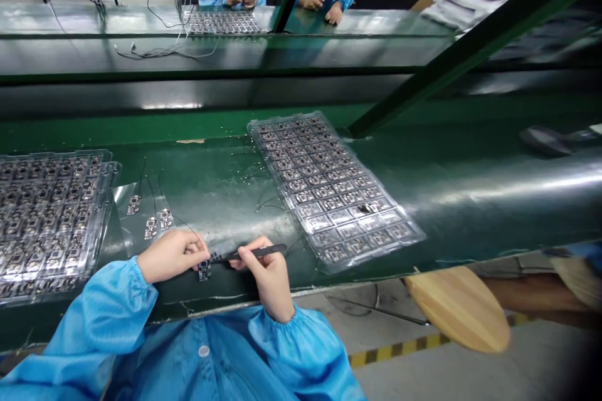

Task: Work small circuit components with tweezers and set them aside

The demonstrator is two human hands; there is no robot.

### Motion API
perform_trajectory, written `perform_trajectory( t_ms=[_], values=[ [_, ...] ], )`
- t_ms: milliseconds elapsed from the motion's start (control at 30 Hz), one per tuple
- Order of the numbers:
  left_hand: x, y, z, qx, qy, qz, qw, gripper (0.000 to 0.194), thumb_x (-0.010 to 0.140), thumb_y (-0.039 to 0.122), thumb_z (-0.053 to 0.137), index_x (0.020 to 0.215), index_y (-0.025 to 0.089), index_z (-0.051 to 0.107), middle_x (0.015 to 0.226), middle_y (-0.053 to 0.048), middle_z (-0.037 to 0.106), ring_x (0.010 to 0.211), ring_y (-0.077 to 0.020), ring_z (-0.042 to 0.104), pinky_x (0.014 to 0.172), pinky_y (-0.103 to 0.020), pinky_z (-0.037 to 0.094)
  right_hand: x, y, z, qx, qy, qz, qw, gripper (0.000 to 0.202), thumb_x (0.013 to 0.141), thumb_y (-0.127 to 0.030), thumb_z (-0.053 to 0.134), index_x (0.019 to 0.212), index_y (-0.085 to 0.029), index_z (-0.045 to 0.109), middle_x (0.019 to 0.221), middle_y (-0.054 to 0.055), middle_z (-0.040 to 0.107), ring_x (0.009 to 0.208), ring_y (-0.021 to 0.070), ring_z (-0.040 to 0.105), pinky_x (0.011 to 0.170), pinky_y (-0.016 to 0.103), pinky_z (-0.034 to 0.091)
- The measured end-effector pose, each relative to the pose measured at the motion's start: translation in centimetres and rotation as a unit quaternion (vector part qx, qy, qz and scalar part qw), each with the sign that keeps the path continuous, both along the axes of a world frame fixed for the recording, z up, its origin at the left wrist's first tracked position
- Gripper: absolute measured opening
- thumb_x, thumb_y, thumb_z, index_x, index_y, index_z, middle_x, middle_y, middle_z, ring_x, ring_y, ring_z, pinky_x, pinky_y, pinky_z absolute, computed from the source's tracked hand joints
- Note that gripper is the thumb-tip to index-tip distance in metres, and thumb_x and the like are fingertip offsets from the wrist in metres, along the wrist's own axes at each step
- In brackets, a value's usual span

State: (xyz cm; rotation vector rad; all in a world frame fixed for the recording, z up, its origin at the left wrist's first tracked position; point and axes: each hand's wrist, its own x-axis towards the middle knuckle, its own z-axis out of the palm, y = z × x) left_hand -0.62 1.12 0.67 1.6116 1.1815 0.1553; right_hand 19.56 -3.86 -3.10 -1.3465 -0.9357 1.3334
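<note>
Left hand (pixel 170 255) rests knuckles-up on the green counter (pixel 221 194), fingers pinched on a small circuit board (pixel 204 271) at its near edge. Right hand (pixel 264 274), wrist bent inward, grips black tweezers (pixel 249 254) pointing toward the board.

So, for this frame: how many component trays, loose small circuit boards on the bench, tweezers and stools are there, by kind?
Clear component trays or tray stacks: 3, the left stack, the right tray and the far tray.
Loose boards lying on the bench: 3.
Board held in the left hand: 1.
Tweezers in the right hand: 1.
Wooden stool: 1.
Total: 9.
</note>
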Motion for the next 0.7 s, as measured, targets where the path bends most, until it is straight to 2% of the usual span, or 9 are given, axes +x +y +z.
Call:
perform_trajectory(
  t_ms=[200, 700],
  values=[
    [0.6, -0.1, 0.2, -0.019, 0.010, 0.009, 1.000, 0.025, 0.083, 0.040, 0.051, 0.077, 0.018, 0.062, 0.061, 0.001, 0.069, 0.050, -0.0128, 0.058, 0.055, -0.022, 0.041, -1.0, -0.2, 0.4, 0.001, -0.024, 0.011, 1.000, 0.039, 0.072, -0.054, 0.074, 0.069, -0.021, 0.054, 0.061, 0.002, 0.067, 0.058, 0.0204, 0.068, 0.059, 0.031, 0.059],
    [0.8, -0.1, 0.0, -0.006, 0.014, 0.018, 1.000, 0.029, 0.083, 0.043, 0.049, 0.081, 0.018, 0.063, 0.063, 0.000, 0.069, 0.063, -0.0168, 0.065, 0.065, -0.024, 0.045, -1.3, -0.3, 0.0, 0.010, -0.034, -0.016, 0.999, 0.037, 0.075, -0.052, 0.073, 0.071, -0.020, 0.055, 0.063, 0.003, 0.068, 0.062, 0.0208, 0.069, 0.060, 0.030, 0.058]
  ],
)
